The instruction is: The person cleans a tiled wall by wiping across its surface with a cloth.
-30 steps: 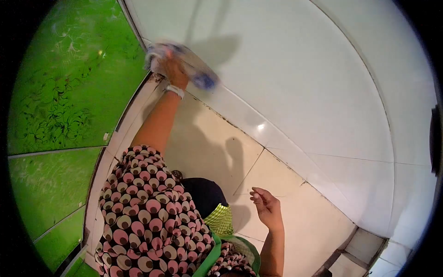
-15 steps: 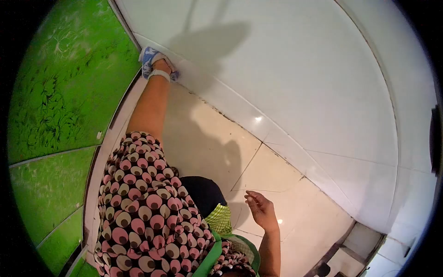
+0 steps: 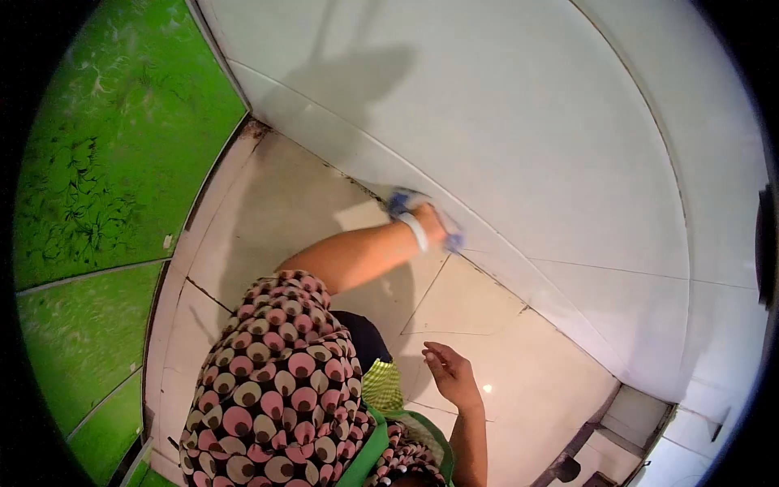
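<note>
Cloth (image 3: 399,202) shifts from corner of floor (image 3: 511,349) along bottom edge of wall (image 3: 503,162).
Left hand (image 3: 430,225) grips it; right hand (image 3: 452,378) hangs loose, released.

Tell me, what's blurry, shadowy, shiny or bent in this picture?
In the head view, the left hand and its cloth look smeared; in the head view, a soft shadow darkens the white wall; in the head view, a small glare spot shines on the floor near the right hand; in the head view, edges of the green panels look bowed, corners black.
</note>
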### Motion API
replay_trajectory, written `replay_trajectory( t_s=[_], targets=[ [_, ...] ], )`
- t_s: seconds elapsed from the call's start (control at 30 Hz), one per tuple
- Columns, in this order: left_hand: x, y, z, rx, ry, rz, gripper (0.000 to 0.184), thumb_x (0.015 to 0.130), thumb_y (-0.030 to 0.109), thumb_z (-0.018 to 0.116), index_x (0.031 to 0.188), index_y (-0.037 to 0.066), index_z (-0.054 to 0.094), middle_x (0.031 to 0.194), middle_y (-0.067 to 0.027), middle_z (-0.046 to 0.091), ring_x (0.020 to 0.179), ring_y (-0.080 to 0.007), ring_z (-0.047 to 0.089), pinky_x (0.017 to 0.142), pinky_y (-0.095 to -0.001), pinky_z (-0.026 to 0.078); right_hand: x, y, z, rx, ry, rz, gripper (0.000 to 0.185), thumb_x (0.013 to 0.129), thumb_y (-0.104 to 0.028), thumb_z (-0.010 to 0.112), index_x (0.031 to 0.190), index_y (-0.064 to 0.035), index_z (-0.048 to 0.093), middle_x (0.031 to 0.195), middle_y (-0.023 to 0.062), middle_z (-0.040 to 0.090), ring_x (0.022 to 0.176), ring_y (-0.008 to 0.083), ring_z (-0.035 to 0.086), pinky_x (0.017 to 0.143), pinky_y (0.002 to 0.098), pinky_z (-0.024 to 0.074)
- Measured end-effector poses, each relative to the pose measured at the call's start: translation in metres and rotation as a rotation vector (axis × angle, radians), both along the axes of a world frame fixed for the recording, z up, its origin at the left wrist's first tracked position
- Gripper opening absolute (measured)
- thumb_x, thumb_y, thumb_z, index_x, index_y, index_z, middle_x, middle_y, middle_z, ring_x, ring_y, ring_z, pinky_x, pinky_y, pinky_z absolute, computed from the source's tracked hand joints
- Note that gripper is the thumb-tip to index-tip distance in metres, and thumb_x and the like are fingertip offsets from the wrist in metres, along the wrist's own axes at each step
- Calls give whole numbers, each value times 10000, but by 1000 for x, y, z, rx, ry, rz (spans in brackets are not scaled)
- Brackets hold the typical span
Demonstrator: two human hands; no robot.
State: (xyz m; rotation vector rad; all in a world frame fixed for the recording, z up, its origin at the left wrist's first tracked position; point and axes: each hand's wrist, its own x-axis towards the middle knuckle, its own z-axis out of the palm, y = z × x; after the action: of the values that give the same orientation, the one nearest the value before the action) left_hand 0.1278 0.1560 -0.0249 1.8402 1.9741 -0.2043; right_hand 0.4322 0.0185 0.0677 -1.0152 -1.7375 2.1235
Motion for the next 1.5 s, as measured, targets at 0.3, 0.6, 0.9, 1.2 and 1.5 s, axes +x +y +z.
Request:
replay_trajectory(
  t_s=[0.3,0.6,0.9,1.2,1.5],
  targets=[
    [12,10,13,99,-147,132,379,786,255,531,1107,63,593,1201,-146,552,1142,-271,503,980,-335,375,35,-7,-28,77,-30,-149,276,919,-162,555,1127,16,583,938,142,664,803,155,619,693,273,493],
    [-63,64,185,87,791,236,641,733,481,605,1247,102,546,1340,-107,479,1236,-276,440,1024,-392,345,57,-40,-72,66,-3,-233,264,920,-125,545,1122,42,571,944,120,662,868,138,617,746,253,493],
    [20,63,95,110,796,52,404,864,270,477,1213,87,564,1305,-105,508,1216,-276,457,1012,-386,348,51,-34,-90,139,-12,-233,275,918,-141,555,1127,35,574,938,123,664,840,138,618,726,258,494],
    [79,45,-68,84,-218,349,401,807,238,516,1149,37,574,1262,-185,521,1190,-270,490,1002,-321,365,4,-7,-62,166,8,-190,295,921,-173,551,1134,30,568,908,118,656,799,137,598,710,263,491],
    [-47,10,65,276,142,507,478,755,300,569,1179,80,567,1291,-129,501,1195,-295,471,1020,-349,345,42,-21,-90,126,9,-245,270,916,-155,552,1123,18,578,882,126,659,775,141,604,693,267,497]
  ],
)
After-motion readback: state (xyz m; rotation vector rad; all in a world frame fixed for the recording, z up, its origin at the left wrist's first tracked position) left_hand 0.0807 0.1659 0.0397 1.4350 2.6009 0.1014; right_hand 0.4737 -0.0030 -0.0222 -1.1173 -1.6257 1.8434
